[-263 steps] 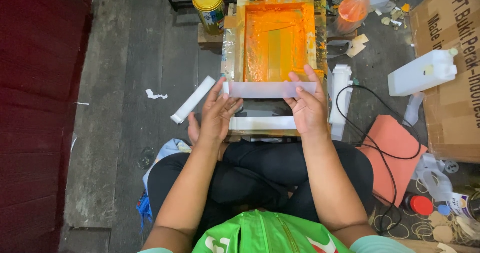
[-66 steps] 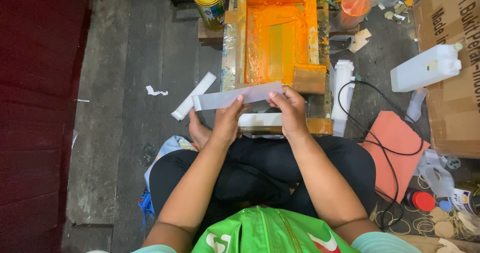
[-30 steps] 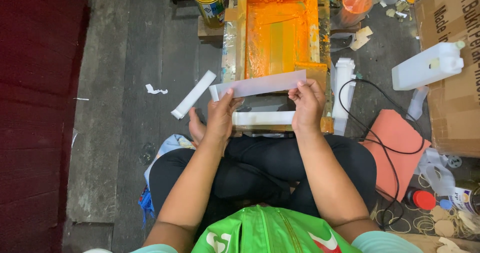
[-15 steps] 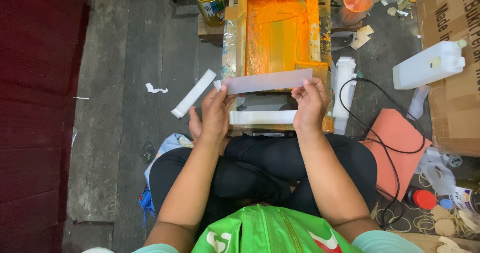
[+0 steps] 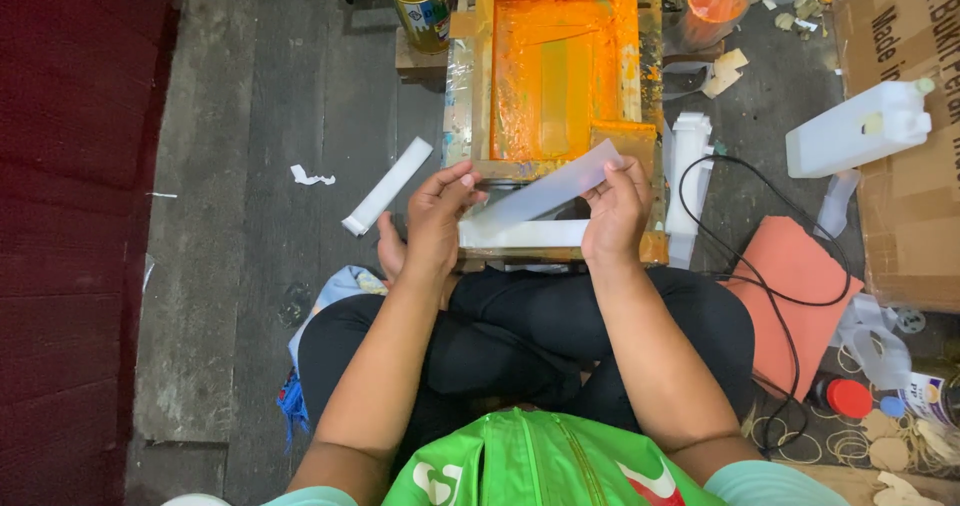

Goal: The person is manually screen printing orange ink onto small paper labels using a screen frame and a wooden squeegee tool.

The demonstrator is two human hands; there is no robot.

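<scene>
left hand (image 5: pixel 437 211), right hand (image 5: pixel 615 211) pinch strip (image 5: pixel 548 193) ends | strip: pale translucent, tilted | over orange frame (image 5: pixel 556 66)

Head-worn view, straight down, close over lap and floor

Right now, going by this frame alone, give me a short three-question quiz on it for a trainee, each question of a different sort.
1. True or false: both the left hand and the right hand hold the pale translucent strip.
2. Which colour of ink covers the screen frame? A blue, B orange, C green.
3. Fill in: the yellow-lidded tin can stands on the frame's ____ side in the picture.

Key: 1 true; 2 B; 3 left.
</scene>
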